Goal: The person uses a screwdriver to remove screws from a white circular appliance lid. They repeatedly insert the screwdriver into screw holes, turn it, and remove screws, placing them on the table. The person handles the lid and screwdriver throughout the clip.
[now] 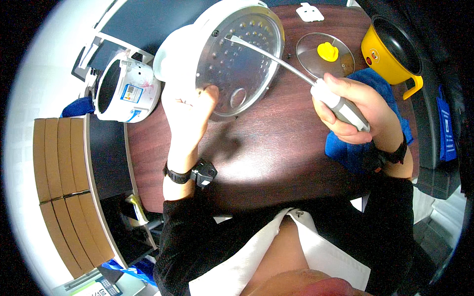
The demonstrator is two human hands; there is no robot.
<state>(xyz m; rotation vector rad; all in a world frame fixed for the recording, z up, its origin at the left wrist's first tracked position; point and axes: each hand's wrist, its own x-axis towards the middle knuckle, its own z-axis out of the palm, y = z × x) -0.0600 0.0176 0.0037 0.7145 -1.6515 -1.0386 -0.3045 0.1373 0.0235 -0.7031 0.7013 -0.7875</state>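
Note:
My left hand (195, 111) is closed on the lower left edge of a white appliance lid (207, 54), holding it raised with its round, dimpled metal inner plate (229, 74) facing me. My right hand (355, 108) grips the grey-and-white handle of a long screwdriver (340, 106). The flat tip of the screwdriver lies over the upper left of the plate, near a small dark fitting (216, 33); I cannot tell whether it touches. A blue cloth (340, 148) lies on the wooden table (271, 158) beneath my right hand.
A white appliance pot (136, 89) stands at the left beside cardboard boxes (64, 167). At the back right are a glass lid (316, 64) with a yellow knob, a yellow pot (390, 49) with a handle, and a small white plastic piece (310, 12).

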